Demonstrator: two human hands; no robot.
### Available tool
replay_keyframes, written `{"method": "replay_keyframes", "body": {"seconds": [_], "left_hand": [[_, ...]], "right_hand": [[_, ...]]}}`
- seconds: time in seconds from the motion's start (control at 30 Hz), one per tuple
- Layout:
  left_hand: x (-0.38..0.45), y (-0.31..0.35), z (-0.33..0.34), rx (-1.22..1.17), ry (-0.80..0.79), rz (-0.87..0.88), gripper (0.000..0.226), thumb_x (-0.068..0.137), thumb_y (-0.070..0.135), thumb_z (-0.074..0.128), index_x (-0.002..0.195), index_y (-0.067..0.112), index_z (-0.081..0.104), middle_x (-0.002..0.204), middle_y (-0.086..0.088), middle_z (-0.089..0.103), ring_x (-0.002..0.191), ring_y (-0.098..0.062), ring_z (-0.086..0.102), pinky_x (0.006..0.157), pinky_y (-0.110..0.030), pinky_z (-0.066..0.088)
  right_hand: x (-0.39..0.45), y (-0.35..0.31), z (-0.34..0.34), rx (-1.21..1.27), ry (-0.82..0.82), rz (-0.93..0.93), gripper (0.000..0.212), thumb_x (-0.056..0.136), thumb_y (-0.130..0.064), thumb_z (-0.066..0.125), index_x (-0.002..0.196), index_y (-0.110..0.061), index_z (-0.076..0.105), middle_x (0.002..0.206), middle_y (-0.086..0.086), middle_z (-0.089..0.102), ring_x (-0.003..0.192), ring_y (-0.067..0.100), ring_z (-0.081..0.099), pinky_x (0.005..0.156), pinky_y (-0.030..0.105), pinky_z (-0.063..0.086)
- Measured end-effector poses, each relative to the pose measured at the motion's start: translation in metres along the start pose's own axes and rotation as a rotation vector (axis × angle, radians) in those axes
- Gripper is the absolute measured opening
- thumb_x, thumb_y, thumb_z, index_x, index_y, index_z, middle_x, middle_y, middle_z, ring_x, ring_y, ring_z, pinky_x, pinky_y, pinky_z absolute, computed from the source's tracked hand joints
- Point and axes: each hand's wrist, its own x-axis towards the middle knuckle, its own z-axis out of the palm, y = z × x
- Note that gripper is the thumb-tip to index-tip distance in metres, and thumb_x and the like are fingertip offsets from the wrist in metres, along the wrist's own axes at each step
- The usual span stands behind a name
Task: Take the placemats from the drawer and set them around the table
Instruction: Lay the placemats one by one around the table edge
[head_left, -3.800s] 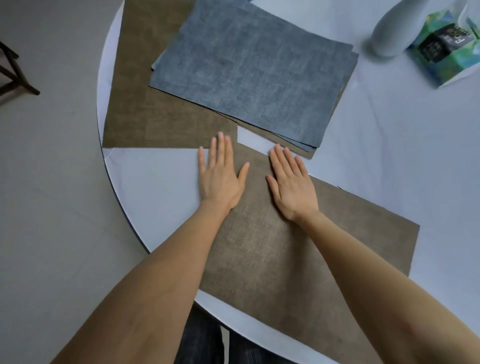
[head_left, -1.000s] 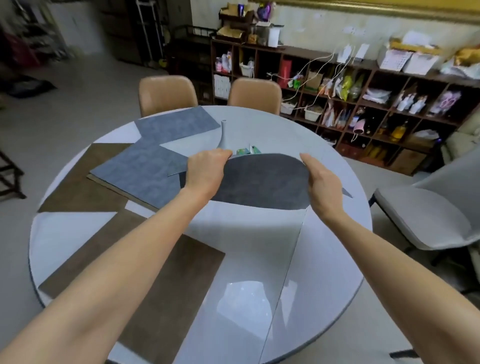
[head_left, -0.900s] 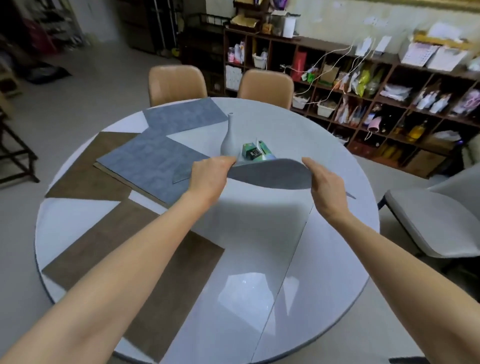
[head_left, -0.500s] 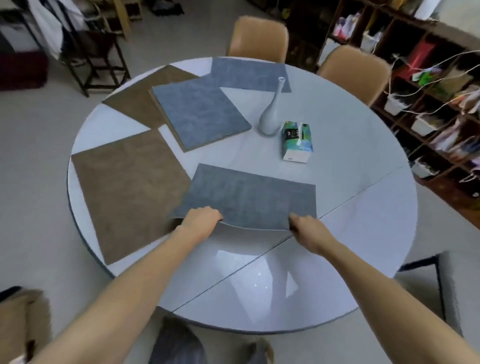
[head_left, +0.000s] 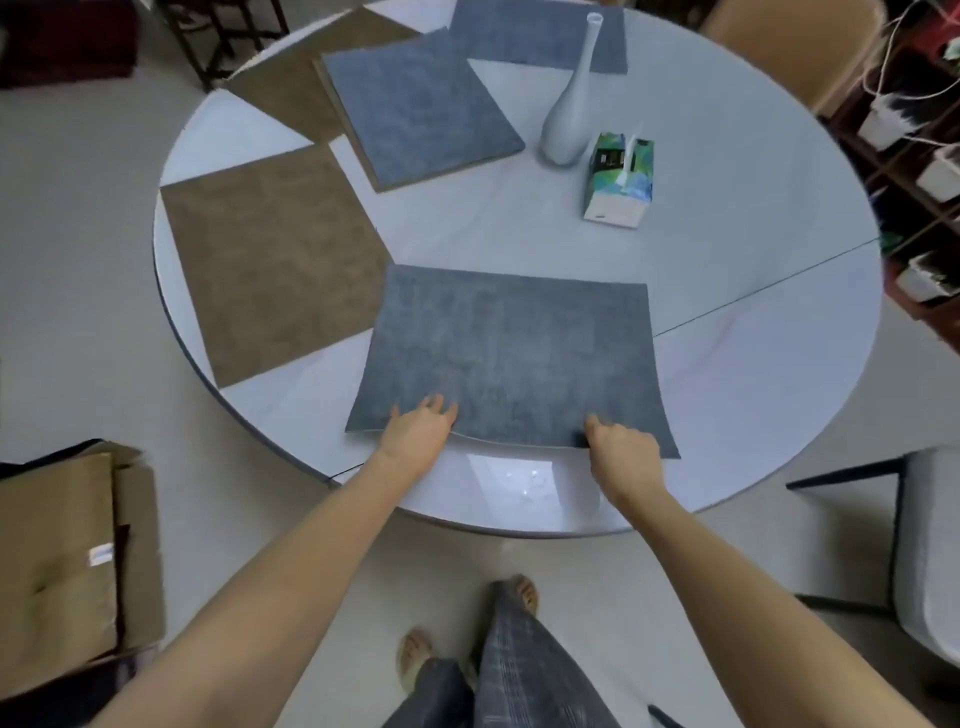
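Observation:
A grey placemat (head_left: 511, 358) lies on the round white table (head_left: 753, 364), at the near edge in front of me. My left hand (head_left: 418, 431) rests on its near left edge with the fingers lying on top. My right hand (head_left: 623, 449) pinches the near right edge, thumb on top. Between my hands that edge bows slightly off the table. A brown placemat (head_left: 270, 260) lies flat at the left. Farther back, a stack topped by a grey placemat (head_left: 415, 109) partly covers another brown placemat (head_left: 280, 78). One more grey placemat (head_left: 535, 31) lies at the far side.
A tall white vase (head_left: 566, 119) and a green tissue box (head_left: 621, 182) stand near the table's middle. A grey chair (head_left: 930, 545) is at the right, a tan chair (head_left: 789, 41) beyond the table, a brown cushioned seat (head_left: 57, 561) at lower left, and shelving on the right.
The grey placemat came down from mid-air onto the table and slid toward the near edge. My left hand's fingers have uncurled onto it. The view tilted down.

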Motion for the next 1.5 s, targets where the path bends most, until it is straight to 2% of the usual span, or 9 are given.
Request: {"method": "replay_keyframes", "body": {"seconds": [0.07,0.13,0.2,0.5,0.73,0.93,1.1,1.3,1.5], "left_hand": [[-0.006,0.003,0.016,-0.009,0.003,-0.015,0.059,0.099,-0.004,0.029,0.153,0.014,0.014,0.16,-0.008,0.012,0.149,-0.022,0.011,0.113,-0.058,0.021],[-0.011,0.005,0.028,-0.038,0.028,-0.023,0.059,0.1,-0.003,0.024,0.154,0.015,0.009,0.162,-0.007,0.005,0.15,-0.021,0.005,0.115,-0.059,0.016],[-0.015,0.008,0.036,-0.045,0.062,-0.023,0.061,0.1,-0.004,0.023,0.155,0.016,0.005,0.163,-0.006,0.001,0.15,-0.021,0.003,0.115,-0.059,0.014],[-0.017,0.015,0.061,-0.138,0.144,-0.026,0.072,0.096,-0.012,0.026,0.155,0.016,-0.003,0.162,-0.004,-0.009,0.15,-0.022,-0.006,0.114,-0.062,0.008],[-0.023,0.041,0.066,-0.174,0.15,0.012,0.081,0.091,-0.018,0.034,0.155,0.015,-0.003,0.162,-0.006,-0.011,0.149,-0.023,-0.008,0.114,-0.063,0.005],[-0.037,0.052,0.068,-0.191,0.167,0.016,0.081,0.09,-0.019,0.034,0.155,0.014,-0.002,0.162,-0.007,-0.01,0.15,-0.023,-0.007,0.115,-0.061,0.004],[-0.039,0.052,0.072,-0.191,0.18,0.014,0.084,0.089,-0.02,0.038,0.155,0.014,-0.002,0.162,-0.007,-0.01,0.15,-0.024,-0.007,0.115,-0.06,0.004],[-0.031,0.051,0.09,-0.18,0.229,-0.009,0.071,0.1,-0.002,0.042,0.155,0.018,0.001,0.163,-0.004,-0.005,0.15,-0.021,-0.003,0.114,-0.061,0.009],[-0.031,0.052,0.094,-0.19,0.241,-0.02,0.067,0.101,0.002,0.042,0.155,0.018,0.005,0.163,-0.004,-0.002,0.15,-0.021,-0.001,0.114,-0.061,0.009]], "right_hand": [[-0.011,-0.008,0.015,-0.002,0.084,0.002,0.023,0.066,0.007,0.065,0.076,-0.01,0.053,0.07,0.011,0.067,0.06,0.029,0.065,0.048,0.027,0.029],[-0.019,-0.013,0.028,-0.003,0.136,0.016,0.034,0.041,0.01,0.077,0.059,-0.008,0.055,0.049,0.008,0.058,0.037,0.025,0.055,0.04,0.021,0.021],[-0.025,-0.015,0.042,0.074,0.182,0.027,0.037,0.033,0.013,0.076,0.054,-0.007,0.053,0.046,0.008,0.053,0.034,0.025,0.051,0.039,0.018,0.019],[-0.028,-0.015,0.07,0.14,0.328,0.058,0.02,0.062,0.019,0.06,0.07,0.001,0.054,0.075,0.02,0.058,0.066,0.036,0.06,0.041,0.029,0.031],[-0.043,-0.005,0.079,0.135,0.246,0.206,0.02,0.077,0.016,0.048,0.088,0.002,0.055,0.1,0.021,0.056,0.093,0.038,0.055,0.054,0.039,0.038],[-0.059,-0.003,0.081,0.142,0.208,0.238,0.022,0.079,0.016,0.047,0.094,0.003,0.057,0.108,0.022,0.056,0.098,0.038,0.054,0.058,0.042,0.043],[-0.064,-0.004,0.078,0.155,0.179,0.254,0.025,0.077,0.018,0.046,0.093,0.001,0.056,0.106,0.02,0.055,0.098,0.036,0.052,0.059,0.039,0.037],[-0.068,-0.004,0.076,0.169,0.162,0.263,0.027,0.079,0.018,0.044,0.097,0.003,0.057,0.109,0.02,0.055,0.101,0.036,0.052,0.063,0.041,0.041],[-0.07,-0.006,0.075,0.183,0.156,0.278,0.027,0.079,0.019,0.044,0.098,0.004,0.057,0.111,0.02,0.055,0.102,0.036,0.053,0.066,0.042,0.043]]}}
